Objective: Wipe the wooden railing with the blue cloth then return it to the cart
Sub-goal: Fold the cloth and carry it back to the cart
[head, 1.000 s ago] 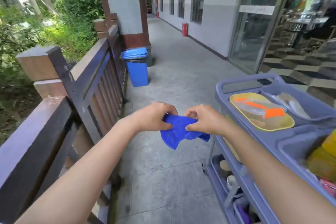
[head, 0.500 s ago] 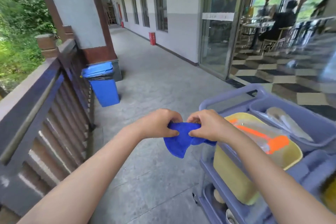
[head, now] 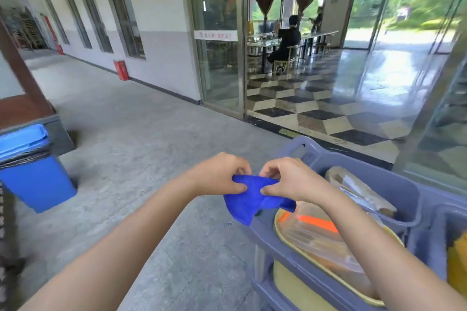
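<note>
The blue cloth (head: 249, 201) hangs bunched between both hands, just above the near-left corner of the lavender cart (head: 310, 156). My left hand (head: 219, 174) pinches its upper left edge. My right hand (head: 288, 179) pinches the upper right edge, thumb pressed into the fabric. The cloth's lower tip droops over the cart's rim. The wooden railing is almost out of view; only a dark sliver (head: 3, 222) shows at the left edge.
On the cart top stand a yellow tub (head: 298, 283) with a clear, orange-clipped lid and a bin holding wrapped items (head: 364, 189). A blue trash bin (head: 32, 169) stands left. A glass door (head: 214, 40) opens onto a tiled room with seated persons.
The view has swung right, away from the railing and toward the cart. Both hands stay shut on the cloth and now hold it over the cart's corner.
</note>
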Demonstrator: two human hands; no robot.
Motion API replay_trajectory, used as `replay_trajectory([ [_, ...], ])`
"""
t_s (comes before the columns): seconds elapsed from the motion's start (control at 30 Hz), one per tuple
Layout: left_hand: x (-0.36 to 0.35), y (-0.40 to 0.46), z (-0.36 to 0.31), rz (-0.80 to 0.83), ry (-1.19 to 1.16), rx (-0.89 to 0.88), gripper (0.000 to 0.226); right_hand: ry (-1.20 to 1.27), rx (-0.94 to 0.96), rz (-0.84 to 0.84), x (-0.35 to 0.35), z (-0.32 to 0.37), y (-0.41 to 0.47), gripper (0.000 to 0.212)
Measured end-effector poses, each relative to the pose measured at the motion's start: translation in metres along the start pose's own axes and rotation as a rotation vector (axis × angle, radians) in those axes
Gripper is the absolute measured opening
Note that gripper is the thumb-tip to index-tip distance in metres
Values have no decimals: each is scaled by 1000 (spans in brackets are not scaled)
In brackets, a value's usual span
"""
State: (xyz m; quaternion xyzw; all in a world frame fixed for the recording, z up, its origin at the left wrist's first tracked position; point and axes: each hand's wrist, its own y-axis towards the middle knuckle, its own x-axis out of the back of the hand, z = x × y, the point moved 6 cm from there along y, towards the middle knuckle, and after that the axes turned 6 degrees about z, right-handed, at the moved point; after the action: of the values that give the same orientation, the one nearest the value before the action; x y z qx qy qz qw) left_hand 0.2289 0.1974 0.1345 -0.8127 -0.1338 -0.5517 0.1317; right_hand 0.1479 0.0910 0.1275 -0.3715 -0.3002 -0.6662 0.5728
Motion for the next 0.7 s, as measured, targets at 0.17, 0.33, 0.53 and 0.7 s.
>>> replay_trajectory([
  [0.17,11,63,3,76,0,-228,19,-44,-183,-139,21,-25,10,17],
  [0.33,11,108,-24,164,54,-479,20,-69,-377,-285,41,-42,-8,14],
  [0.53,-15,135,-98,275,85,-775,19,-66,-618,-427,57,-64,-74,17],
  [0.7,-52,143,-173,327,84,-983,18,-73,-810,-496,65,-88,-148,21],
])
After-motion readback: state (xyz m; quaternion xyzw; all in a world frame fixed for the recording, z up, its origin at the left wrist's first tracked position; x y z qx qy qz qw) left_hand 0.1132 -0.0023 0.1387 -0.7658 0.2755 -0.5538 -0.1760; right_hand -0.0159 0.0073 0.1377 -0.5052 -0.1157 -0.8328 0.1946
